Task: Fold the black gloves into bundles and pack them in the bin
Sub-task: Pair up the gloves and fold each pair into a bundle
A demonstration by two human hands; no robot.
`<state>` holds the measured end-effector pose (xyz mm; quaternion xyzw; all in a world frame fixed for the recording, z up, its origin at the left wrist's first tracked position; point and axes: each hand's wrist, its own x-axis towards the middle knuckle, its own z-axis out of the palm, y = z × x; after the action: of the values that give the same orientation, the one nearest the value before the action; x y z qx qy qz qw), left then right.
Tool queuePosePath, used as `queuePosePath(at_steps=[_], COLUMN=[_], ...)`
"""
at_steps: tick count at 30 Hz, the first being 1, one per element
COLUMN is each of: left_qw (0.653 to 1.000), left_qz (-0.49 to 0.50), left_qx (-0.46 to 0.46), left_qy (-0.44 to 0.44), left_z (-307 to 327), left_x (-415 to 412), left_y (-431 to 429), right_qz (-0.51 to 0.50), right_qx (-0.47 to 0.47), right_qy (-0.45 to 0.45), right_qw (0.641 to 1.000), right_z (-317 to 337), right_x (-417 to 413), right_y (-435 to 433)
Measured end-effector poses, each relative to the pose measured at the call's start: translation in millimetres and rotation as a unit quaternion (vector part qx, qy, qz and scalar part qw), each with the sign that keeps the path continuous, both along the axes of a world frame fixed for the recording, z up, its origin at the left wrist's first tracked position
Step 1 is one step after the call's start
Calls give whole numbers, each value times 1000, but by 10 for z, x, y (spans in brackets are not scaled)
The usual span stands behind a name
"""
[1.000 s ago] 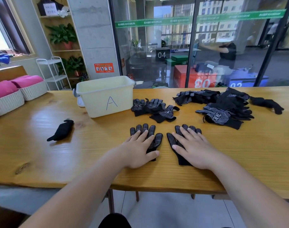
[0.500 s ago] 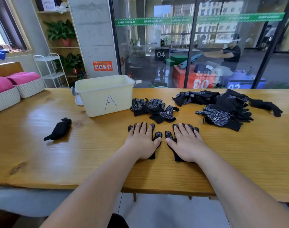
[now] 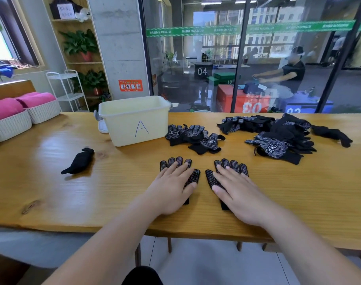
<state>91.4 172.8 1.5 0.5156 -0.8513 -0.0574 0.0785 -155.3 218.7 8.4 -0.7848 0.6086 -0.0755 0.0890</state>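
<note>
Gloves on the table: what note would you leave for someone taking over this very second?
Left hand: open, flat on one glove.
Right hand: open, flat on a second glove beside it.
One bundle lies on the table left of the bin, not packed.
The bin's inside is hidden.
Left to do: fold this pair, the small pile and the big pile, then pack everything.

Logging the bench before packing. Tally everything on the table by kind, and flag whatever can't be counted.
Bin marked A: 1
White woven baskets: 2
Folded glove bundle: 1
Flat gloves, one under the left hand, one under the right hand: 2
Loose glove heaps, too tangled to count singly: 2
Total: 8, each heap counted as one.
</note>
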Motion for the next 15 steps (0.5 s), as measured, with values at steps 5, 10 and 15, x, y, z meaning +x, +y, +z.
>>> queuePosePath(at_steps=[5, 10, 15], left_qw=[1000, 975, 970], left_qz=[9, 27, 28], left_qx=[5, -163, -209], left_qy=[-22, 149, 123], left_z=[-135, -118, -169], left_x=[13, 99, 162], left_y=[63, 220, 277], right_qz=[-8, -34, -40], right_qx=[-18, -185, -199], right_qy=[9, -64, -66], right_qw=[1000, 980, 977], right_z=[-107, -151, -199], right_x=[39, -50, -102], right_y=[61, 182, 215])
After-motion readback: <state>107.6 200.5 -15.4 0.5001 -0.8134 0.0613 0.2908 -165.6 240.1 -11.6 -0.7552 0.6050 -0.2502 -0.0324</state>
